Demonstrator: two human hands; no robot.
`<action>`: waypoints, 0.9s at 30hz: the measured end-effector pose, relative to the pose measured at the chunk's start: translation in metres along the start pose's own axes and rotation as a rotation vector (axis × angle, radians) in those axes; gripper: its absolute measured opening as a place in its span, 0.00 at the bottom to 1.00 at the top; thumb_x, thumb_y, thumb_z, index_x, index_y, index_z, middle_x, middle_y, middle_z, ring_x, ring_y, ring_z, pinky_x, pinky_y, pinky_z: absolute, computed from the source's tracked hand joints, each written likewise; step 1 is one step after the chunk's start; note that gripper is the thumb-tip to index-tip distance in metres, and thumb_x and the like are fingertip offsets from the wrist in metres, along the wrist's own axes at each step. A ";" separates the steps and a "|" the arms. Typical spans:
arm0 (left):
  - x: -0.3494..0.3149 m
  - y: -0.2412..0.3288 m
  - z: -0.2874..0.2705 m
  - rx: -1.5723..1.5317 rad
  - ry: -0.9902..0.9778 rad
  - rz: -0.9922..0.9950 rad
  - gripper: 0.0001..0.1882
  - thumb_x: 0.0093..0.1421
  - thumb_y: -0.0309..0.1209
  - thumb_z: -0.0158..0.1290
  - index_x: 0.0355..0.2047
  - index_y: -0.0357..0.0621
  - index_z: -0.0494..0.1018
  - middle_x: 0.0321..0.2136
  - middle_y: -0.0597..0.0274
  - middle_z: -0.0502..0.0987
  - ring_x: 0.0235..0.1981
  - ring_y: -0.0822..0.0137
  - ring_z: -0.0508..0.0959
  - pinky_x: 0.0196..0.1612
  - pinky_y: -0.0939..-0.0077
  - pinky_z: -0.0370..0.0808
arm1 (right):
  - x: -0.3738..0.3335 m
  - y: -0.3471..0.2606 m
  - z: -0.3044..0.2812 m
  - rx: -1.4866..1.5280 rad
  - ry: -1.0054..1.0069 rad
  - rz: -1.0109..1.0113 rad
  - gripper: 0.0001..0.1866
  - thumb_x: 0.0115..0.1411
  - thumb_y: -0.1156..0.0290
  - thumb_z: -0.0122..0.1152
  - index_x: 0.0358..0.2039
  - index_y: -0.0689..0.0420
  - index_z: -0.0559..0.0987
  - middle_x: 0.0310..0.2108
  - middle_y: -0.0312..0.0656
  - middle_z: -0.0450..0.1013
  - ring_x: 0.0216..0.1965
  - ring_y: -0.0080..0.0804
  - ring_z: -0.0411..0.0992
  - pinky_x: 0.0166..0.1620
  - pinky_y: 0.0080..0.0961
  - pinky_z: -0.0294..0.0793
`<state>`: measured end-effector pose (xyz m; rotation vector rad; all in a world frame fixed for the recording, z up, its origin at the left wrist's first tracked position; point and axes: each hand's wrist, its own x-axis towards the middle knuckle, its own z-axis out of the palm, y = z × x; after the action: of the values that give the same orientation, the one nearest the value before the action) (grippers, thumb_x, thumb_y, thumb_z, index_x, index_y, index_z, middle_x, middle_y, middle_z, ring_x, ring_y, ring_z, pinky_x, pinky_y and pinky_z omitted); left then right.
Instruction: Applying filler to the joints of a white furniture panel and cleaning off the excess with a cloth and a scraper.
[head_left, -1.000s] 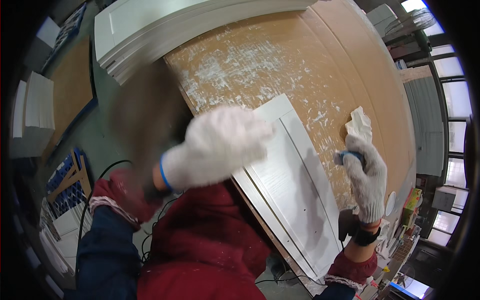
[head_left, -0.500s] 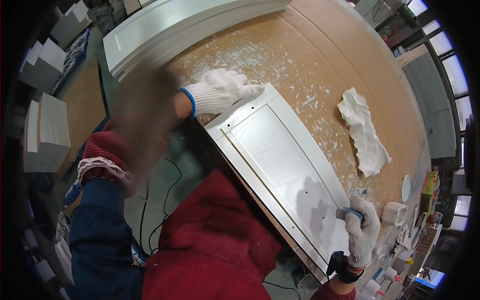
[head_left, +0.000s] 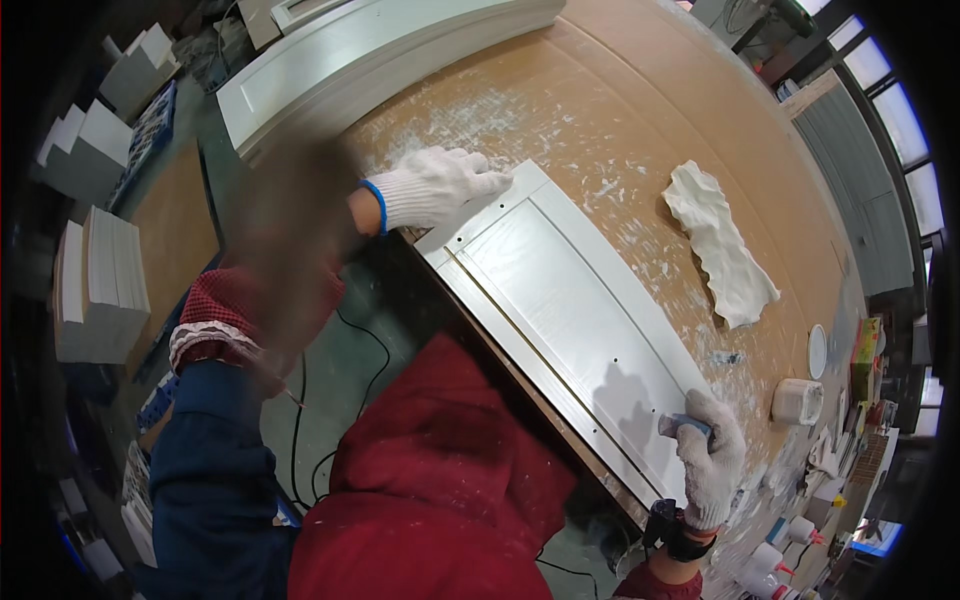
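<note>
A long white cabinet door panel (head_left: 570,315) lies flat along the near edge of the brown worktable (head_left: 640,130). My left hand (head_left: 432,186), in a white knit glove, rests flat on the panel's far left corner. In a matching glove, my right hand (head_left: 712,458) is closed on a small blue-grey block (head_left: 686,423) pressed against the panel's surface near its right end. Small holes dot the panel frame.
A crumpled white rag (head_left: 722,243) lies on the table beyond the panel. A stack of white panels (head_left: 370,55) sits at the table's far left. A small tub (head_left: 797,401), a lid (head_left: 817,351) and several bottles crowd the right end. Stacked white boards (head_left: 100,285) stand left.
My left hand has moved from over the panel's middle to its far left corner. My right hand with the block has slid along the panel toward its right end.
</note>
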<state>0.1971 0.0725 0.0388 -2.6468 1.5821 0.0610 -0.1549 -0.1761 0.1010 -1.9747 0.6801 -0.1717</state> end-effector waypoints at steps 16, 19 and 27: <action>-0.094 0.102 -0.014 -0.534 0.281 0.259 0.12 0.51 0.24 0.59 0.37 0.48 0.75 0.25 0.60 0.78 0.27 0.56 0.78 0.32 0.67 0.74 | -0.090 0.076 -0.012 0.406 0.365 0.177 0.16 0.57 0.80 0.54 0.47 0.63 0.75 0.51 0.48 0.72 0.35 0.25 0.73 0.32 0.18 0.74; -0.087 0.146 0.008 -0.596 0.220 0.354 0.09 0.51 0.36 0.61 0.29 0.48 0.76 0.19 0.64 0.75 0.22 0.61 0.77 0.29 0.68 0.73 | -0.126 0.094 -0.007 0.519 0.456 0.245 0.15 0.58 0.80 0.56 0.46 0.64 0.75 0.52 0.49 0.70 0.36 0.26 0.74 0.32 0.17 0.75; -0.069 0.207 0.019 -0.672 0.179 0.597 0.22 0.44 0.52 0.63 0.12 0.49 0.71 0.15 0.67 0.71 0.19 0.61 0.73 0.25 0.69 0.70 | -0.217 0.138 0.029 0.650 0.803 0.294 0.13 0.61 0.80 0.55 0.46 0.63 0.75 0.52 0.46 0.70 0.38 0.27 0.76 0.30 0.17 0.74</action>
<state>-0.0175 0.0364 0.0183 -2.4927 2.7709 0.4667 -0.3775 -0.0853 0.0047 -1.1200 1.2254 -0.9108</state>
